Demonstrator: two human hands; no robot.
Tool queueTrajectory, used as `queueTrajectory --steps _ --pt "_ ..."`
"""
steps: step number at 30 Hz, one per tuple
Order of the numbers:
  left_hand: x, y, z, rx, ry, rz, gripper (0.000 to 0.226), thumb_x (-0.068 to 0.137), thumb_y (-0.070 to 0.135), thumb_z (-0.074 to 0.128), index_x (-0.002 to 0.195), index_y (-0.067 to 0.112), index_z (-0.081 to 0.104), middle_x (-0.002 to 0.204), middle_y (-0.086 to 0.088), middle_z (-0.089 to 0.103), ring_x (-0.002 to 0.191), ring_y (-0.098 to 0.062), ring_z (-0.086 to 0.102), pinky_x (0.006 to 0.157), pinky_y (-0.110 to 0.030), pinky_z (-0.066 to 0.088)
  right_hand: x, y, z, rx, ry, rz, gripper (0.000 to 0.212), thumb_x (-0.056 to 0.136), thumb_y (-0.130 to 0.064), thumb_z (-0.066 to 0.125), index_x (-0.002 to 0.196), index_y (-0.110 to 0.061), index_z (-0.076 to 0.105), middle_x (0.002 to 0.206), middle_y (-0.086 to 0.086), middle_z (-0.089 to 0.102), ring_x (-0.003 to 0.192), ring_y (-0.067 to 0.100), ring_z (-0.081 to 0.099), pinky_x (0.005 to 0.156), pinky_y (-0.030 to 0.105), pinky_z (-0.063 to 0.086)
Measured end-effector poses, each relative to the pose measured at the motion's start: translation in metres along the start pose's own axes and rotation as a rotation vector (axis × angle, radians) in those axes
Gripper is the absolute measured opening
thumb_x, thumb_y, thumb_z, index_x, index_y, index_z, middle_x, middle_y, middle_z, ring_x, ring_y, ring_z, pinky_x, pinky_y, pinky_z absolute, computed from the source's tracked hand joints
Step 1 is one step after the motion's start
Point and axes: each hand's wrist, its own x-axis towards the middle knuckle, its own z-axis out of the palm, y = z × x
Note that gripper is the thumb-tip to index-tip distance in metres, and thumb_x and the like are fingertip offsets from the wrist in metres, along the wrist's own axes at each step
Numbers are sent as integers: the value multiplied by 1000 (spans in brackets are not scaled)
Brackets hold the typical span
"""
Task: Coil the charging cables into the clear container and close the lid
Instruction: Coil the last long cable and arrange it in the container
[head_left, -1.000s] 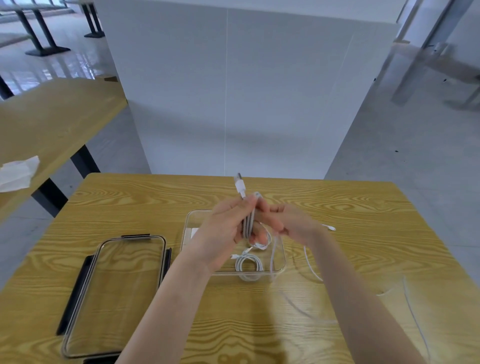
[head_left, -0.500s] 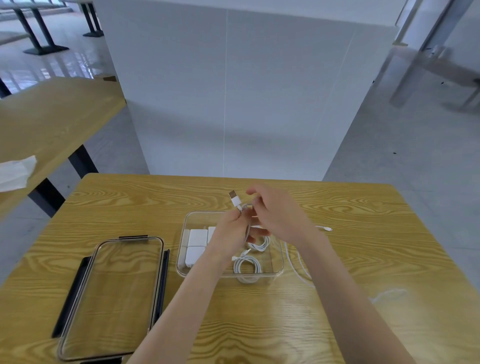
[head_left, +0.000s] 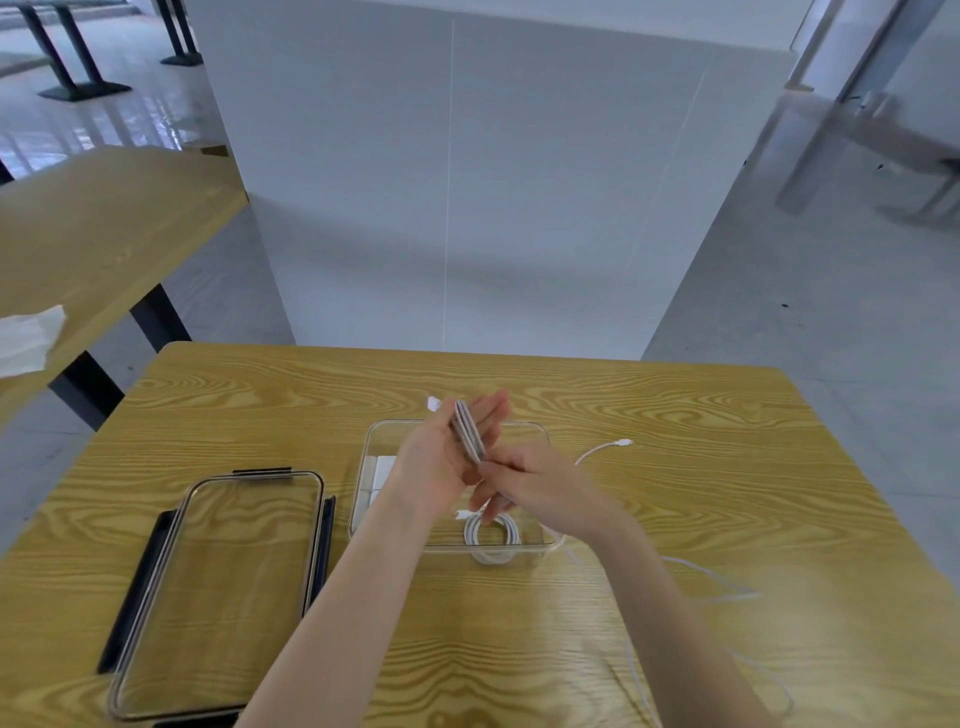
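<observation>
— How are the hands set?

— The left hand (head_left: 451, 457) is raised over the clear container (head_left: 540, 431), palm up, fingers stretched out straight toward the table's far edge. Loops of the white cable (head_left: 467, 436) are wound lengthwise around those fingers, one plug end poking out past the fingertips. The right hand (head_left: 540, 486) sits just beside it, nearer the table's right edge, fingers curled, pinching the cable at the base of the loops, I think; motion blur smears that spot.

— And the rest of the cable?

— It trails across the table toward the right edge. A second plug (head_left: 621, 443) lies on the wood right of the container.

— What's in the container?

— A coiled cable (head_left: 491, 535) by its near wall and white adapters (head_left: 382, 475), mostly hidden behind the left wrist. The lid (head_left: 156, 571) lies near the table's front-left corner, cut off by the frame.
</observation>
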Motion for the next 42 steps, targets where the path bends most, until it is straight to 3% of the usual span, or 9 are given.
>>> queueTrajectory --steps 5,11,14,17,22,30,34,37,42 --pt "-3 10 1 -79 -47 41 38 101 21 30 99 -2 60 65 -1 68 55 -9 65 54 -19 54 5 25 3 85 -84 30 47 96 -40 44 78 -4 67 78 11 69 73 13 64 84 27 48" --pt "-15 20 10 -10 -194 80 36 101 21 26 105 -1 55 48 7 39 38 -5 37 43 -16 38 13 57 -1 88 -78 105 65 72 -74 48 55 -12 52 54 4 52 62 21 50 72 31 43" --pt "-26 23 12 123 -256 99 36 101 20 27 106 -2 56 48 7 39 39 -6 36 44 -17 38 14 67 -8 191 -98 201 57 68 -68 64 51 -18 43 46 -3 33 43 14 34 55 26 44" --pt "-35 17 13 396 -260 72 35 99 19 33 109 -3 58 52 6 44 43 -8 36 46 -18 35 18 68 -13 78 -104 258 51 73 -58 67 47 -23 41 45 -7 28 41 11 23 46 25 26" --pt "-41 -4 17 656 -204 3 34 99 19 36 107 -2 61 58 2 61 42 -7 42 52 -21 35 30 46 -25 -97 42 218 34 84 -33 65 62 -9 55 38 -14 37 38 5 33 40 14 28" --pt "-31 -14 17 924 -57 16 33 100 21 33 113 2 56 64 6 71 47 -6 48 47 -16 36 18 -1 -33 37 257 26 27 90 -18 55 65 -10 65 48 -4 45 37 4 34 39 14 28" --pt "-24 -15 14 763 38 103 32 100 22 35 108 7 61 78 2 72 51 -3 60 51 -19 38 2 -20 -27 -37 252 -86 29 92 -15 50 76 5 63 52 1 55 39 6 41 41 17 33" --pt "-19 -8 11 577 40 138 33 100 21 36 94 8 66 68 4 70 66 -8 66 65 -25 46 -7 -24 -24 -49 224 -131 30 95 -15 45 76 -2 63 55 2 60 42 12 46 42 21 37" --pt "-16 1 8 361 -32 123 37 99 17 34 90 3 68 89 -9 72 84 -17 67 83 -32 51 -10 -15 -20 98 151 -64 30 98 -17 42 76 -11 63 55 3 60 44 15 50 43 24 40"
